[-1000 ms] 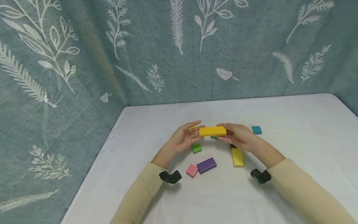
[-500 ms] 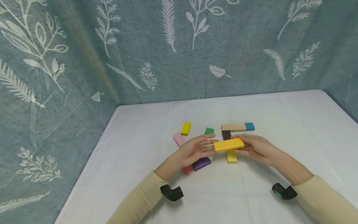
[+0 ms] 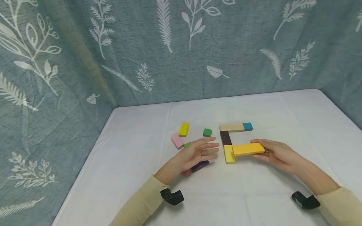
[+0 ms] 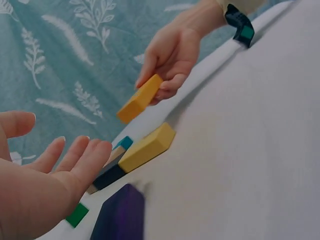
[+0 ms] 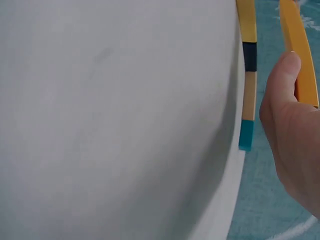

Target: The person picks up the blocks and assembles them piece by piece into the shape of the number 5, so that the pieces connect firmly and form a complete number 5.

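Note:
My right hand (image 3: 278, 153) pinches one end of an orange-yellow block (image 3: 248, 149), holding it level above the cloth. In the head view its free end overlaps the right side of a pale yellow block (image 3: 229, 154); the left wrist view shows a gap between them. That pale block lies end to end with a dark brown block (image 3: 225, 137), whose far end meets a beige block (image 3: 232, 127) with a blue block (image 3: 247, 126) at its right end. My left hand (image 3: 193, 154) hovers with extended fingers, holding nothing, partly covering a purple block (image 3: 200, 166) and a red one (image 3: 185, 172).
Left of the joined blocks lie a yellow block (image 3: 184, 129), a pink block (image 3: 177, 141), a dark green block (image 3: 207, 132) and a light green one (image 3: 187, 144), partly hidden by the left hand. A patterned curtain (image 3: 181, 78) hangs behind the white-covered table (image 3: 135, 125).
The right hand has carried the orange-yellow block rightward and nearer the body, away from the left hand's fingertips. The head view has shifted, and more of the joined blocks shows.

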Demonstrator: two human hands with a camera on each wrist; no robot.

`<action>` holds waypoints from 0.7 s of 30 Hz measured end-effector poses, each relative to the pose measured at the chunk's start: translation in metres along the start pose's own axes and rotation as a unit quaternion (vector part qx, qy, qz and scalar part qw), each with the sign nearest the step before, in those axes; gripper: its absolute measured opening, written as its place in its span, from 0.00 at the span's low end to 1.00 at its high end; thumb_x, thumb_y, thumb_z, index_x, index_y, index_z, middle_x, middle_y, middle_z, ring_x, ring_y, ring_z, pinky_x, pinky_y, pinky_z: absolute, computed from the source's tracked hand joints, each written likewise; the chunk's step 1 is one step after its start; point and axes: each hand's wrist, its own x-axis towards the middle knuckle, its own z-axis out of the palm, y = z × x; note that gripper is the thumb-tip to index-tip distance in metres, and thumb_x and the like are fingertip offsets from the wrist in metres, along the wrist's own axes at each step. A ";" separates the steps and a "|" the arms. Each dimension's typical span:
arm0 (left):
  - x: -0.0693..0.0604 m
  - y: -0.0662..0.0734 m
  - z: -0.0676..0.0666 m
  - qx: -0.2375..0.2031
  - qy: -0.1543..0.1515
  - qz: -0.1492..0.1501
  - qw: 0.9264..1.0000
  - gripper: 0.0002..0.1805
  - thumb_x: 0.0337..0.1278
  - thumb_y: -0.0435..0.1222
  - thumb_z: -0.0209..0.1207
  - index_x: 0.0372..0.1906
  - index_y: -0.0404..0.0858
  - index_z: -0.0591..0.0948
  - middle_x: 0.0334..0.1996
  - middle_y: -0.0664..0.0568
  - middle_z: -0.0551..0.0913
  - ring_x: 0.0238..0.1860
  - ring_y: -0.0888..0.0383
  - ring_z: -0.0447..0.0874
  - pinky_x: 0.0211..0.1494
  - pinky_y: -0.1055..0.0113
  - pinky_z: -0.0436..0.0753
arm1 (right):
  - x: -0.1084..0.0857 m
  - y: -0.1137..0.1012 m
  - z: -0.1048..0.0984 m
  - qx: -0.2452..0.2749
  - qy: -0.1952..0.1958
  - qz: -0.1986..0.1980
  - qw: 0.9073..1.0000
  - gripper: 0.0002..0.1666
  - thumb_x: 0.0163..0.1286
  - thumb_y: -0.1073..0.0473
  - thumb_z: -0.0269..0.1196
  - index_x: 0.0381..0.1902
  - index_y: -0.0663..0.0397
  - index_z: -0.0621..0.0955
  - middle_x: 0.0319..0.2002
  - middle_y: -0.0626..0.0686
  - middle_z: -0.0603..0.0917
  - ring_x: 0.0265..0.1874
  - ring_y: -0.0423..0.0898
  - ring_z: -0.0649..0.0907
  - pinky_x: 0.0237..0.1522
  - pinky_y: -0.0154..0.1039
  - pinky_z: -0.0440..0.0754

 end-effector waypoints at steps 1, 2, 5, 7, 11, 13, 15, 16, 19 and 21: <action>-0.002 0.002 -0.002 -0.003 0.007 0.005 1.000 0.27 0.74 0.39 0.40 0.71 0.31 0.57 0.68 0.34 0.60 0.68 0.41 0.60 0.65 0.51 0.66 | 0.000 0.000 -0.002 -0.005 0.002 0.001 1.000 0.34 0.78 0.54 0.45 0.72 0.68 0.51 0.66 0.62 0.57 0.50 0.39 0.79 0.59 0.44 0.71; -0.004 0.004 -0.005 -0.004 0.012 0.012 1.000 0.27 0.74 0.38 0.40 0.71 0.31 0.57 0.68 0.34 0.60 0.68 0.41 0.60 0.65 0.51 0.66 | 0.000 0.000 -0.003 -0.011 0.003 0.002 1.000 0.34 0.79 0.54 0.44 0.72 0.68 0.50 0.67 0.63 0.57 0.50 0.39 0.79 0.59 0.44 0.71; -0.011 0.010 -0.014 0.009 0.026 0.044 0.999 0.27 0.73 0.37 0.40 0.71 0.30 0.56 0.67 0.33 0.60 0.66 0.41 0.62 0.64 0.51 0.67 | 0.000 0.001 -0.007 -0.027 0.007 0.008 1.000 0.33 0.79 0.54 0.43 0.72 0.68 0.50 0.68 0.63 0.55 0.49 0.39 0.79 0.58 0.44 0.72; -0.015 0.014 -0.022 0.019 0.038 0.073 0.996 0.27 0.73 0.37 0.40 0.70 0.29 0.56 0.65 0.33 0.63 0.64 0.43 0.66 0.64 0.52 0.68 | 0.000 0.001 -0.008 -0.035 0.010 0.012 0.999 0.32 0.79 0.54 0.42 0.72 0.68 0.51 0.68 0.63 0.56 0.49 0.39 0.79 0.58 0.44 0.72; -0.021 0.021 -0.042 0.024 0.090 0.155 0.984 0.25 0.73 0.35 0.41 0.68 0.26 0.58 0.56 0.39 0.74 0.55 0.50 0.76 0.60 0.56 0.73 | 0.001 0.001 -0.009 -0.045 0.016 0.022 0.999 0.31 0.80 0.55 0.41 0.71 0.69 0.52 0.66 0.63 0.59 0.48 0.39 0.79 0.58 0.44 0.73; -0.023 0.023 -0.053 0.029 0.139 0.201 0.969 0.24 0.72 0.35 0.43 0.66 0.25 0.61 0.49 0.45 0.78 0.50 0.53 0.79 0.58 0.59 0.76 | 0.001 0.002 -0.009 -0.052 0.017 0.025 0.998 0.30 0.80 0.55 0.40 0.71 0.69 0.53 0.64 0.63 0.60 0.48 0.40 0.79 0.57 0.44 0.74; -0.024 0.026 -0.064 0.036 0.194 0.240 0.951 0.23 0.72 0.35 0.44 0.64 0.25 0.63 0.44 0.49 0.79 0.46 0.56 0.80 0.54 0.62 0.78 | 0.001 0.002 -0.009 -0.056 0.017 0.028 0.998 0.30 0.80 0.56 0.39 0.71 0.70 0.53 0.64 0.63 0.61 0.48 0.40 0.79 0.57 0.44 0.74; -0.025 0.027 -0.070 0.039 0.222 0.253 0.941 0.22 0.73 0.36 0.45 0.63 0.26 0.65 0.43 0.51 0.79 0.44 0.57 0.80 0.52 0.64 0.79 | 0.001 0.003 -0.009 -0.060 0.016 0.028 0.998 0.30 0.80 0.56 0.39 0.71 0.70 0.53 0.64 0.63 0.61 0.48 0.40 0.79 0.57 0.44 0.74; -0.028 0.028 -0.087 0.032 0.286 0.274 0.918 0.21 0.73 0.37 0.46 0.62 0.28 0.67 0.40 0.52 0.78 0.41 0.60 0.80 0.48 0.69 0.80 | 0.002 0.004 -0.009 -0.067 0.013 0.030 0.997 0.29 0.80 0.56 0.39 0.70 0.71 0.54 0.63 0.64 0.62 0.49 0.41 0.78 0.57 0.44 0.74; -0.029 0.027 -0.095 0.020 0.310 0.276 0.909 0.21 0.73 0.38 0.46 0.62 0.29 0.67 0.39 0.53 0.77 0.40 0.60 0.79 0.46 0.70 0.80 | 0.002 0.005 -0.009 -0.067 0.012 0.032 0.997 0.29 0.80 0.57 0.39 0.70 0.71 0.54 0.63 0.64 0.62 0.49 0.41 0.78 0.57 0.44 0.74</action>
